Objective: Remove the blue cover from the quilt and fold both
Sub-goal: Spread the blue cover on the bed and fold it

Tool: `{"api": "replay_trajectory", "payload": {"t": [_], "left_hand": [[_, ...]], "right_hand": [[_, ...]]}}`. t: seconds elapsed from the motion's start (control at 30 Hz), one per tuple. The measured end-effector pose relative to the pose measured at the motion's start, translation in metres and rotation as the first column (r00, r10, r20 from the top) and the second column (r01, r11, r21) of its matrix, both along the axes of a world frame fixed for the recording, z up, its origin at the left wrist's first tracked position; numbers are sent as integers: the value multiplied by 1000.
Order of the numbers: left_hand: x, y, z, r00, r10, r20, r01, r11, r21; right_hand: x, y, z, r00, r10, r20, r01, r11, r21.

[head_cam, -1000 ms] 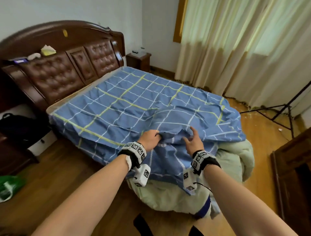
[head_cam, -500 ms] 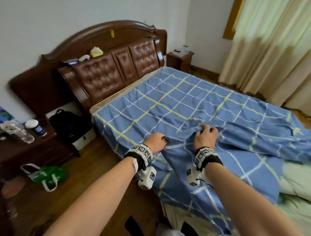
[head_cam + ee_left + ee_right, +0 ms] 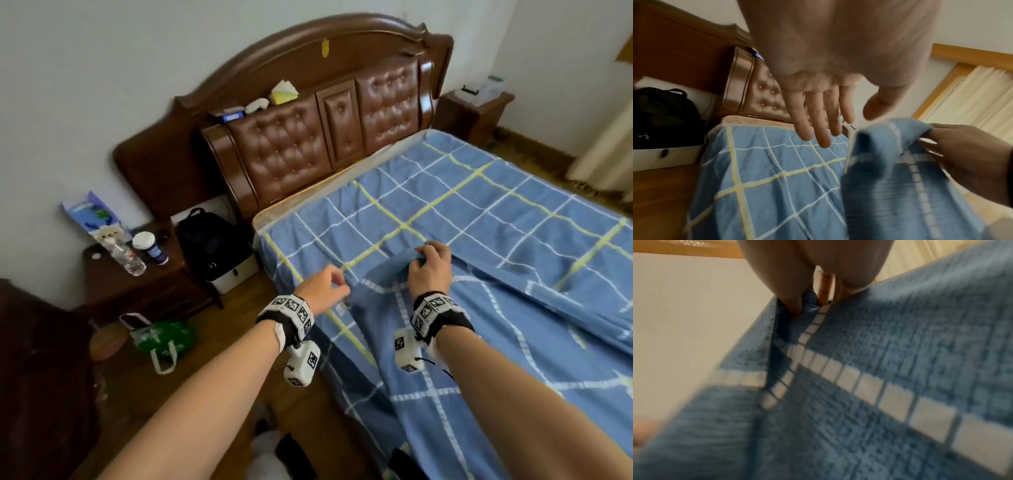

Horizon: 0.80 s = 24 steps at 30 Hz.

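One blue cover [image 3: 479, 219], two hands

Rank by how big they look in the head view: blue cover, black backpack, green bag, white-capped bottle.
Largest to smallest:
1. blue cover
2. black backpack
3. green bag
4. white-capped bottle

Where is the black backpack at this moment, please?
In the head view the black backpack sits on the floor left of the bed, between it and the nightstand.
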State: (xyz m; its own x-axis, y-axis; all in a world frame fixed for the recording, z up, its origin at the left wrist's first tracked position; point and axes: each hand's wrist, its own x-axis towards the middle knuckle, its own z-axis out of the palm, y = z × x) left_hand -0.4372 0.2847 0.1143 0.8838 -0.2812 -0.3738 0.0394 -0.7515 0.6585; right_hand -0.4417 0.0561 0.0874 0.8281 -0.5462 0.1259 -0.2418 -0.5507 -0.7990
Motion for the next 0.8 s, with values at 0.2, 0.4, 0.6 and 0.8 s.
{"api": "replay_trajectory", "payload": {"t": [0.2, 0.4, 0.6, 0.8], "left_hand": [[108, 3, -15, 988, -151, 20, 152, 977, -148], [214, 37, -18, 942, -332, -42, 315, 922, -228], [272, 39, 5, 913, -400, 79, 407, 900, -155], [334, 55, 4, 865, -478, 150, 483, 876, 7]], "right_hand": [[89, 51, -7, 985, 149, -82, -159, 978, -132], [153, 90, 9, 985, 23, -171, -51, 985, -164], [211, 124, 31, 983, 11, -183, -46, 981, -189], [240, 114, 19, 965, -11, -263, -89, 926, -366]]}}
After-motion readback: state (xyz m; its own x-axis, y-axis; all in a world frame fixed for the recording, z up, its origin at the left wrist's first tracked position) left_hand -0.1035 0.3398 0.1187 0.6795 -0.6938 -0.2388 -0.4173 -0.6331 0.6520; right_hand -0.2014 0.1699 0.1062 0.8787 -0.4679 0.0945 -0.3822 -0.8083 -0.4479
